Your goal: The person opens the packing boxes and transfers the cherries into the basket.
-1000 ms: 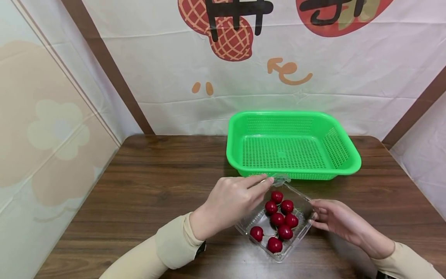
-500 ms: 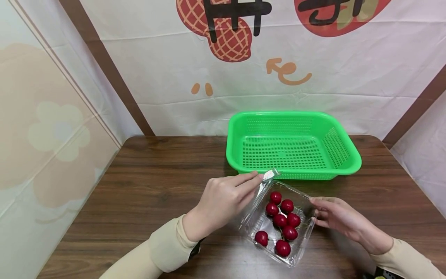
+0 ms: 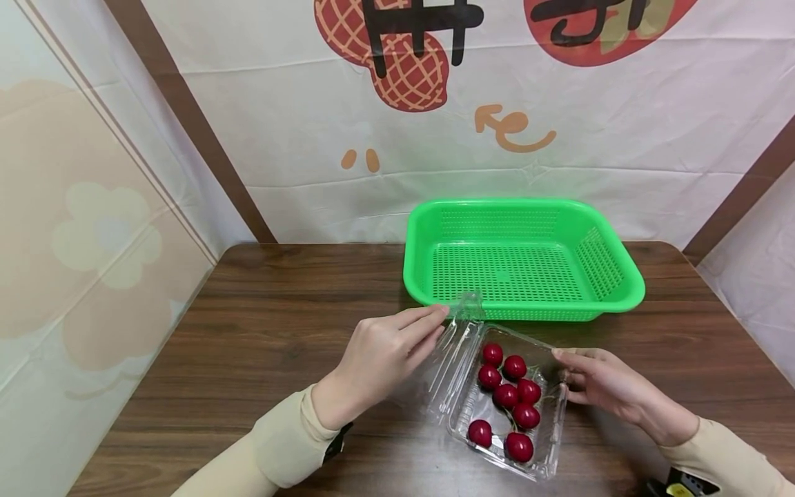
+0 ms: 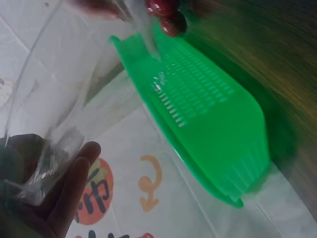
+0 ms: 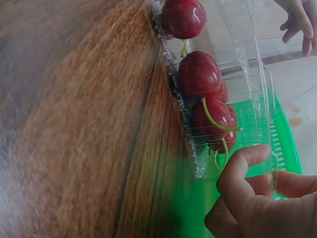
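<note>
A clear plastic clamshell box stands on the table with several red cherries in it, green stems showing in the right wrist view. Its hinged lid is lifted and leans out to the left. My left hand pinches the lid's far edge between thumb and fingers; the left wrist view shows the clear plastic between them. At the box's right side, my right hand grips the rim, thumb on top and fingers against the outer wall.
A green plastic basket with a perforated bottom stands right behind the box, close to the lid. The brown wooden table ends at a printed cloth backdrop, with more cloth at the left and right sides.
My left hand has moved left with the lid, swinging it away from over the cherries. The box has turned and shifted slightly right and nearer. My right hand stays on its rim.
</note>
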The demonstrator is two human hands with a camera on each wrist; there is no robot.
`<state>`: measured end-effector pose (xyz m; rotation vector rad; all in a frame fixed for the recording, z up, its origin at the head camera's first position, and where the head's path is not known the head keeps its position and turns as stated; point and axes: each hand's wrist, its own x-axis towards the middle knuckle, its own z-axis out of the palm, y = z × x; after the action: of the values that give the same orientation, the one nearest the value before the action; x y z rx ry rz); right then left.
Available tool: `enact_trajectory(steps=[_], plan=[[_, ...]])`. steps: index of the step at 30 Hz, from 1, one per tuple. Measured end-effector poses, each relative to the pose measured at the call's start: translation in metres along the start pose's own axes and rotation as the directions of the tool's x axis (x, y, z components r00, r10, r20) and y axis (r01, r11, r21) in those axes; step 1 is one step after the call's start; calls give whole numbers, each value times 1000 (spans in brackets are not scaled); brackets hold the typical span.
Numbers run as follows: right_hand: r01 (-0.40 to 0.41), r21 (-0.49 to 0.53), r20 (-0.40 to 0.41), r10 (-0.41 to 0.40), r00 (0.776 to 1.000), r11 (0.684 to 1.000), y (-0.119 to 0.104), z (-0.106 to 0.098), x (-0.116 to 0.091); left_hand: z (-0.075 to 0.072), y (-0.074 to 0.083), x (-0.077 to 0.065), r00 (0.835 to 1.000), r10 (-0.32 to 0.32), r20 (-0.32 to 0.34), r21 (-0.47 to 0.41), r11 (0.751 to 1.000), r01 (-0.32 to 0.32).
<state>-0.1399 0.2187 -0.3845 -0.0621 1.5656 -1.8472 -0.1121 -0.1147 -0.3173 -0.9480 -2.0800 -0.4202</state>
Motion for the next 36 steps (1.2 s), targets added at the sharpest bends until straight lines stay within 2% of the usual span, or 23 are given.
enact_trajectory(steps=[9,19,29,36], plan=[[5,-73,-19,-7,1000,997,-4,1,4,-5,-10,-14,999,-44,9,-44,998,45],[19,-73,-26,-21,999,997,-6,1,10,-11,-17,-29,993,-117,18,-35,992,117],[5,-132,-54,-12,998,991,-8,3,15,-17,-19,-40,980,-193,46,36,981,192],[-15,-167,-82,1,997,986,-10,6,17,-20,-19,-50,956,-282,82,121,955,271]])
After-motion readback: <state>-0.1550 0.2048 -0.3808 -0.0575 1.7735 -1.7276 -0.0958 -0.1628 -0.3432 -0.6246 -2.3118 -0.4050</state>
